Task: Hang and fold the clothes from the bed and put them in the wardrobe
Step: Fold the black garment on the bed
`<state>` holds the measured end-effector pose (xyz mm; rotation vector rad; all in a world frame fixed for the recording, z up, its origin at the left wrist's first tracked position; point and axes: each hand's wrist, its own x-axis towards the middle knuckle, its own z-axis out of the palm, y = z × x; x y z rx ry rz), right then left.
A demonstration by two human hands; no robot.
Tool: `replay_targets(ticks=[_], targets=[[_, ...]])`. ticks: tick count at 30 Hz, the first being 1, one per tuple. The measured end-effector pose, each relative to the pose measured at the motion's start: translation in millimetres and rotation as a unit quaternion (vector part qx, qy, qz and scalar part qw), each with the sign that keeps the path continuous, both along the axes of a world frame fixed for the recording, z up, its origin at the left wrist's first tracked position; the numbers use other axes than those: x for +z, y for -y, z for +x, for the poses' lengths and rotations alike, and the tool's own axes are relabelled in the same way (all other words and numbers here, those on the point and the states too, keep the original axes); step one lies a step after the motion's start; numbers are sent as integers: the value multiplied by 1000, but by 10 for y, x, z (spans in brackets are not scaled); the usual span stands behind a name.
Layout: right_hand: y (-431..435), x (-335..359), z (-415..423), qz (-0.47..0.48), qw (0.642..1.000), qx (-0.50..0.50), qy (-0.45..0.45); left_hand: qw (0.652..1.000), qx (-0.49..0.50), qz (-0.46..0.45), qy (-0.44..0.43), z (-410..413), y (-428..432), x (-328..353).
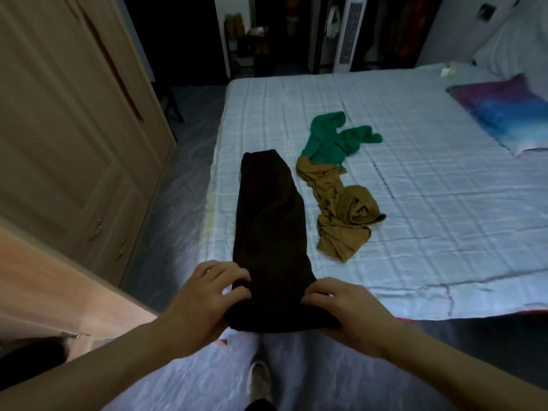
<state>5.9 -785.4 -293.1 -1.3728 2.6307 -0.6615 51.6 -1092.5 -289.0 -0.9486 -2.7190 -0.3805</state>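
A long dark brown garment (271, 221) lies folded lengthwise on the near left corner of the bed (430, 203). My left hand (204, 301) grips its near end on the left side. My right hand (347, 312) grips the same end on the right side. That end is lifted slightly off the bed's edge. A crumpled mustard garment (341, 215) lies to the right of it. A green garment (335, 137) lies just beyond, touching the mustard one. The wardrobe (68, 120) stands at the left with its doors closed.
A colourful pillow (501, 111) lies at the bed's far right. A white tower fan (348, 34) stands beyond the bed, beside a dark open closet (261, 37). The floor (189, 161) between bed and wardrobe is narrow. My shoe (259, 378) shows below.
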Motion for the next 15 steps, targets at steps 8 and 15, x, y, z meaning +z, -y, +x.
replay_targets(ticks=[8, 15], targets=[[204, 150, -683, -35, 994, -99, 41, 998, 37, 42, 42, -661, 179, 65], [510, 19, -1565, -49, 982, -152, 99, 992, 51, 63, 101, -1556, 437, -164]])
